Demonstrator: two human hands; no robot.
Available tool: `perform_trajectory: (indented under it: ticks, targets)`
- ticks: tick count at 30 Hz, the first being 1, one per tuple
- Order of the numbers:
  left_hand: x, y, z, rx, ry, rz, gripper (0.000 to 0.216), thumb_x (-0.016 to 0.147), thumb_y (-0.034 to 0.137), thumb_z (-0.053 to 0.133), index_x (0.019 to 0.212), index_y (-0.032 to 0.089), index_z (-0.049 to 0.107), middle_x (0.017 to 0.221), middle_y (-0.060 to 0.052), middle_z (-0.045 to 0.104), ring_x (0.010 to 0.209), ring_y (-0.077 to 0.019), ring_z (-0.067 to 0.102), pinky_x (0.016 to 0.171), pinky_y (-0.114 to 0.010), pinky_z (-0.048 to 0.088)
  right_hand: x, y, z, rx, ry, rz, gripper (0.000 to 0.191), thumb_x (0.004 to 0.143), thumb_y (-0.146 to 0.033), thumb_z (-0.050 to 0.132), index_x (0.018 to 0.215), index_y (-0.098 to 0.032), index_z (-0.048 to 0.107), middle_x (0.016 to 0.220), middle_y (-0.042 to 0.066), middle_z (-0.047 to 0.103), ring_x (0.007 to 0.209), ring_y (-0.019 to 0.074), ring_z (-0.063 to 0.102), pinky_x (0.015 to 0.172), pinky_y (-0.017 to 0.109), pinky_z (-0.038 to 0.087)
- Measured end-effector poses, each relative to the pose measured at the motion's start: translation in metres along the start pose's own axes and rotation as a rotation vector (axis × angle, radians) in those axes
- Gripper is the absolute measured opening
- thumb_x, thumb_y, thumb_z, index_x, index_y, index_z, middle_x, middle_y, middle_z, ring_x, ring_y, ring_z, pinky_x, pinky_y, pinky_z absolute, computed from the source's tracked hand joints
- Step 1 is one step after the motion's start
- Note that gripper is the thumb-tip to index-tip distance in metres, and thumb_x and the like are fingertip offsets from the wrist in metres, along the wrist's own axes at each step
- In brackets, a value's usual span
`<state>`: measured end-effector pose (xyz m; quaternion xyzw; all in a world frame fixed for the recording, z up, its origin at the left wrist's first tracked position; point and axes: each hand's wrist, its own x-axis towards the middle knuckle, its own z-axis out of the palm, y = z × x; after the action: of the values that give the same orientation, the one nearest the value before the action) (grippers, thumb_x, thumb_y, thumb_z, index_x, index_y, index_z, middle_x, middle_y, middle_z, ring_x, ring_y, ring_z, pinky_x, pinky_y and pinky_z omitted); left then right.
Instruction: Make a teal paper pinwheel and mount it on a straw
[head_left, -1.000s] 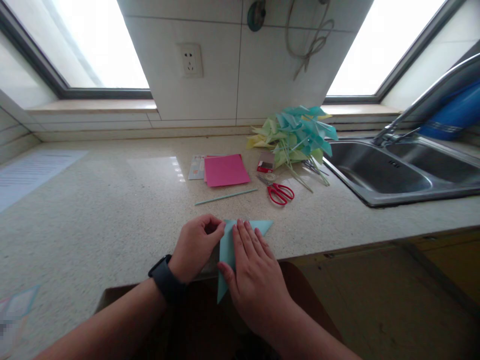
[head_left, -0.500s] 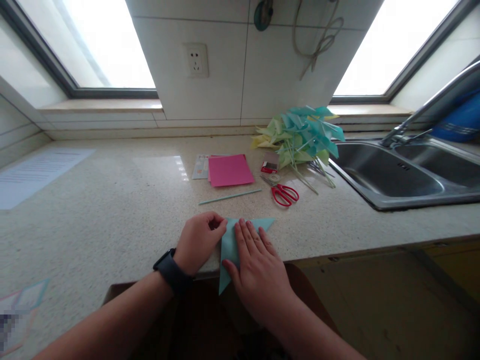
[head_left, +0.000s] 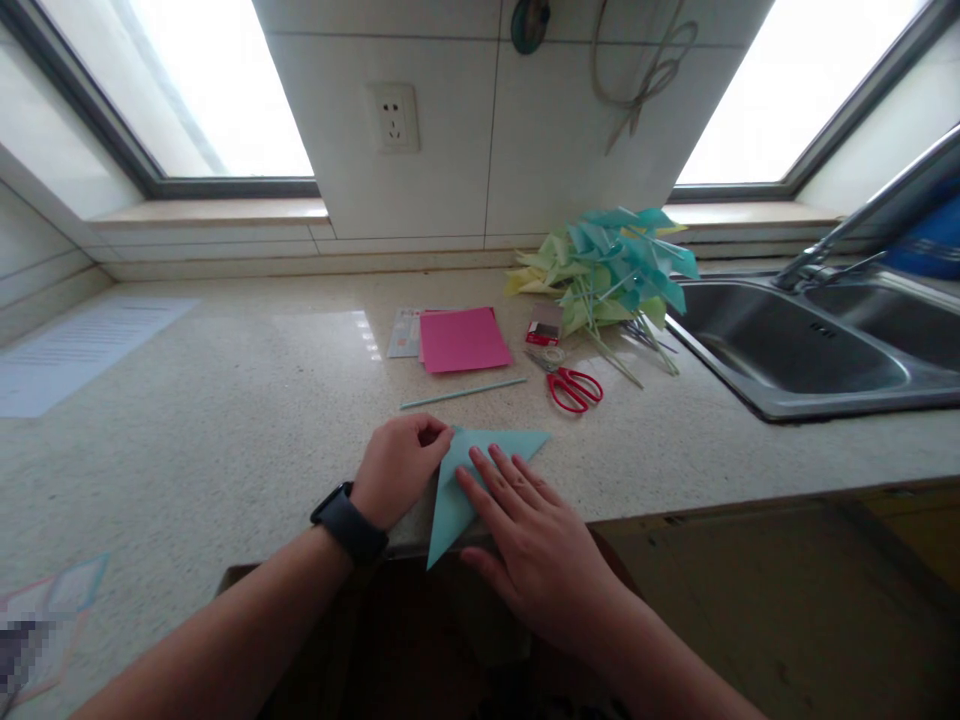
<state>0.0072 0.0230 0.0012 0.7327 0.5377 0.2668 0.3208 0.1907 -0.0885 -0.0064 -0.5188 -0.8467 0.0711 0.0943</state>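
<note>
A light blue paper triangle (head_left: pixel 454 490) lies at the counter's front edge, one corner hanging past it. My left hand (head_left: pixel 397 468), a black watch on its wrist, is curled with its fingertips pinching the paper's upper left corner. My right hand (head_left: pixel 532 535) lies flat on the paper, fingers stretched out and spread, pressing it down. Further back lie a thin pale green straw (head_left: pixel 463 393), red-handled scissors (head_left: pixel 574 388) and a pink paper pad (head_left: pixel 463 339).
A heap of teal and yellow folded paper pinwheels on sticks (head_left: pixel 607 268) sits by a steel sink (head_left: pixel 795 350) with a tap at right. A small red box (head_left: pixel 543 326) stands near the pad. A printed sheet (head_left: pixel 79 350) lies far left. Tiled wall with a socket behind.
My right hand has slid to the right and back on the paper, uncovering more of the blue triangle. The left hand has stayed at the corner.
</note>
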Motion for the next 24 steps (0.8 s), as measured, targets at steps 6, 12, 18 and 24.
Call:
perform_trajectory:
  ticks: [6,12,18,24]
  targets:
    - [0.004,-0.005,-0.002,0.044,-0.013,0.011,0.022,0.096,0.035,0.065,0.091,0.015,0.072,0.084,-0.002,0.074,0.078,-0.0175,0.07,0.08,-0.038,0.056,-0.008,0.001,0.001,0.052,-0.041,-0.028,0.074,0.099,-0.067,0.038,0.161,-0.03,0.025,0.168,0.01,0.022,0.156,0.0298,0.013,0.126,0.055,0.02]
    - [0.003,-0.005,-0.002,0.041,-0.004,0.01,0.019,0.095,0.033,0.066,0.09,0.016,0.075,0.082,-0.002,0.075,0.076,-0.0178,0.07,0.076,-0.036,0.055,-0.008,-0.001,-0.006,0.046,-0.031,-0.028,0.075,0.09,-0.076,0.047,0.156,-0.044,0.032,0.167,0.016,0.024,0.153,0.0438,0.015,0.118,0.075,0.011]
    - [0.003,-0.007,-0.001,0.048,-0.011,0.012,0.023,0.096,0.036,0.065,0.091,0.015,0.073,0.083,-0.002,0.074,0.077,-0.0175,0.07,0.077,-0.037,0.056,-0.006,0.0,-0.011,0.055,-0.059,-0.04,0.081,0.083,-0.082,0.05,0.154,-0.048,0.033,0.166,0.017,0.024,0.151,0.0477,0.015,0.115,0.078,0.0]
    - [0.004,-0.009,-0.001,0.067,-0.038,0.015,0.024,0.098,0.037,0.062,0.097,0.014,0.07,0.089,-0.003,0.072,0.081,-0.0175,0.07,0.079,-0.038,0.058,-0.006,0.0,-0.011,0.098,-0.094,-0.023,0.085,0.08,-0.085,0.05,0.154,-0.048,0.033,0.168,0.015,0.021,0.152,0.0468,0.012,0.115,0.077,-0.005]
